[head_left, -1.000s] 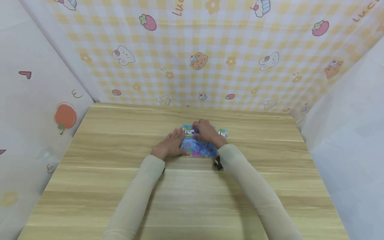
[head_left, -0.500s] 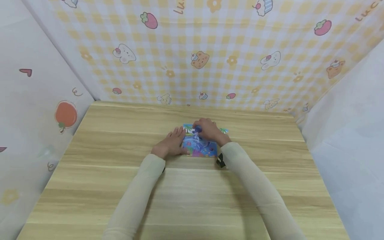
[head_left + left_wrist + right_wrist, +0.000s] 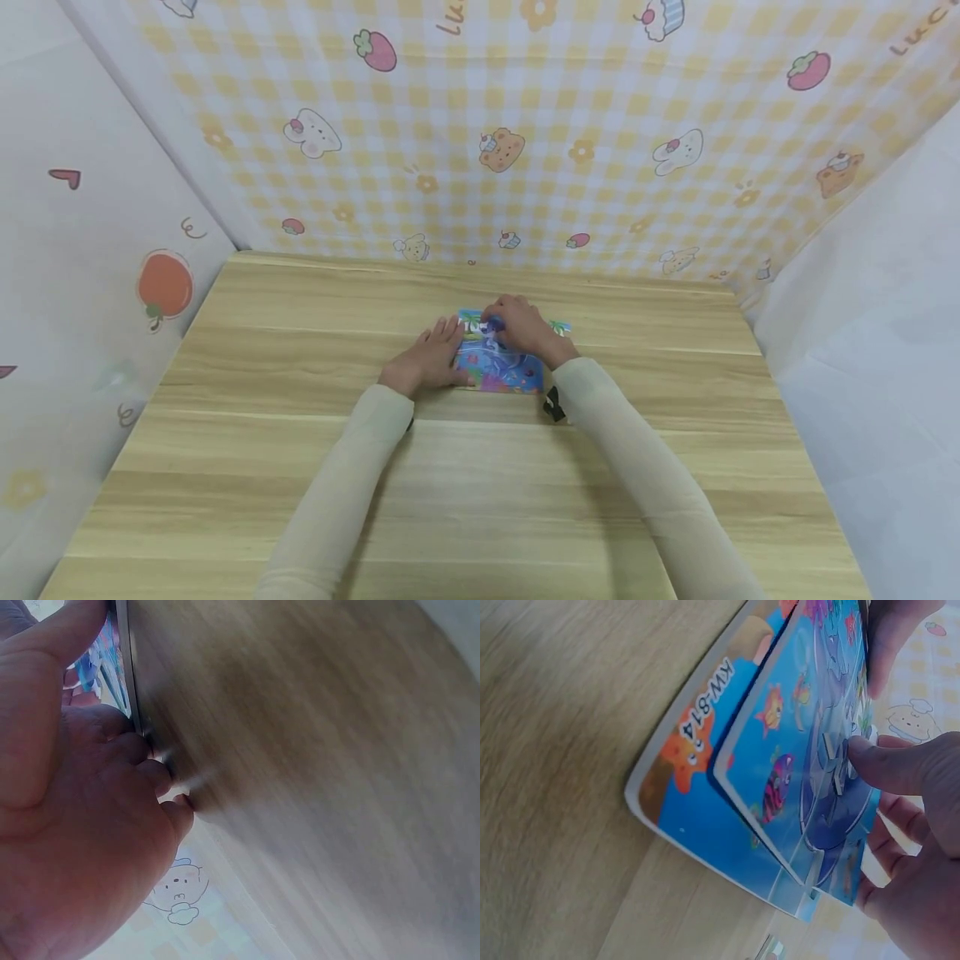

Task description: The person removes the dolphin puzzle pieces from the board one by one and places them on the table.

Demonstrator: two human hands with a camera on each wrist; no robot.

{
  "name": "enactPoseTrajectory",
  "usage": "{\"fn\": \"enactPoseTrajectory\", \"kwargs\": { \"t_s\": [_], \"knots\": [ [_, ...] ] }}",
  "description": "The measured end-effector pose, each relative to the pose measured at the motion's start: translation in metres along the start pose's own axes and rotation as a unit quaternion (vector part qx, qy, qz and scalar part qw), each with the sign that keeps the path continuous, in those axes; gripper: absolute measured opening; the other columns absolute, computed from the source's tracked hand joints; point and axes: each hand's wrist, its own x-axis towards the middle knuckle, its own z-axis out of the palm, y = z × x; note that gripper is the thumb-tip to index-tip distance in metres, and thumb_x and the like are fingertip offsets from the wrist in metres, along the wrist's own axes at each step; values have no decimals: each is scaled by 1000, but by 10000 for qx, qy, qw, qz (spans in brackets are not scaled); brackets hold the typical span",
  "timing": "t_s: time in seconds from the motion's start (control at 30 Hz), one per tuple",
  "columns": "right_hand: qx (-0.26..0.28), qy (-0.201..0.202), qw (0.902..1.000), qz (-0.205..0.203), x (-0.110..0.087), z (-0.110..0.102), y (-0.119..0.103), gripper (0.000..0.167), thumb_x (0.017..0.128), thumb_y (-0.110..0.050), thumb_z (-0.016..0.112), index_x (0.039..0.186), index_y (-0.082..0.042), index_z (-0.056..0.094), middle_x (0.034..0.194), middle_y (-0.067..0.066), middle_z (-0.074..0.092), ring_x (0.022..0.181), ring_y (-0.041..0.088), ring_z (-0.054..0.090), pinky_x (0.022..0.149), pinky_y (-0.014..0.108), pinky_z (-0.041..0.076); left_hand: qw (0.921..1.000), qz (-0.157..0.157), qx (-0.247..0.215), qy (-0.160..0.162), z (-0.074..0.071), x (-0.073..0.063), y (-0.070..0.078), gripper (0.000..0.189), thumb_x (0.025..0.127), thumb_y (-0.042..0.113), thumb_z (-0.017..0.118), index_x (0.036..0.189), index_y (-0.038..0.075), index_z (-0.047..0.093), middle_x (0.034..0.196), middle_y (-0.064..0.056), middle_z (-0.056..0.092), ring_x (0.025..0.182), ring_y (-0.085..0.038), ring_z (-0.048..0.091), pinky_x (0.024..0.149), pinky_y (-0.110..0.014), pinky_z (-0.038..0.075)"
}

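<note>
At the left, the person's left hand [image 3: 429, 360] rests with fingers extended along the left edge of the sea-scene jigsaw [image 3: 487, 364], its thumb reaching over the near corner; it grasps nothing; the jigsaw lies in the middle of the wood-grain table [image 3: 472, 500], towards the checked cloth [image 3: 480, 92]; in the right wrist view it overlaps a board marked KW-814 [image 3: 705, 825], though I cannot tell whether the two lie flush.

The jigsaw looks light and fairly stiff, probably coated card; the glossy print may be a little slippery, and the seams could part or an edge crease if it is bent; the whole is best taken by its board edges, with support beneath — a single piece by its rim, lightly.

Further right, the right hand [image 3: 525, 327] is curled over the upper part of the picture, thumb and fingers appearing to pinch a small jigsaw piece [image 3: 832, 746], partly hidden; beyond its wrist a palm-tree-printed section [image 3: 559, 327] shows.

Against the frame from a second ago, the right wrist sits slightly further right, uncovering more of the jigsaw's lower right and hiding more of that palm-tree section; the left hand holds its place — and half a second ago looks nearly identical.
</note>
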Motion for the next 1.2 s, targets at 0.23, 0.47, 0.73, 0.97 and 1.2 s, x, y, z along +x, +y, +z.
{"fn": "enactPoseTrajectory", "kwargs": {
  "t_s": [0.23,0.47,0.73,0.97,1.2],
  "knots": [
    [-89,128,9996,-225,0,-1,1,30,91,-10,70,121,-15,71,128,7,60,124,33,49,106,60,40,10000,-21,15,-7,-1,0,1,105,91,54,64,159,6,0,166,-11,-11,153,-28,-12,125,-46,0],
    [135,-76,9992,-365,-2,-5,6,42,86,4,65,125,-11,68,131,9,61,130,34,51,110,60,36,10000,20,50,21,0,0,1,104,91,54,63,159,6,1,166,-12,-11,153,-29,-11,125,-46,0],
    [263,-251,9993,-62,-2,-8,6,51,89,2,65,138,-8,58,138,14,60,131,35,52,110,54,41,10000,6,13,34,-1,-1,1,104,91,53,64,159,5,2,166,-13,-10,153,-30,-11,125,-46,0],
    [-27,-461,9989,105,-4,-5,7,53,95,-10,64,146,-18,50,137,10,57,128,33,42,105,54,30,10000,-10,-25,27,-2,-2,3,105,91,52,65,159,5,2,166,-13,-9,153,-29,-10,125,-46,1],
    [-293,-399,9987,-98,-6,-4,7,54,96,-12,64,147,-16,47,134,9,57,121,30,42,109,46,36,10000,-19,6,26,-1,-1,3,105,91,53,65,159,5,1,166,-13,-9,153,-29,-11,125,-46,1]
  ]
}}
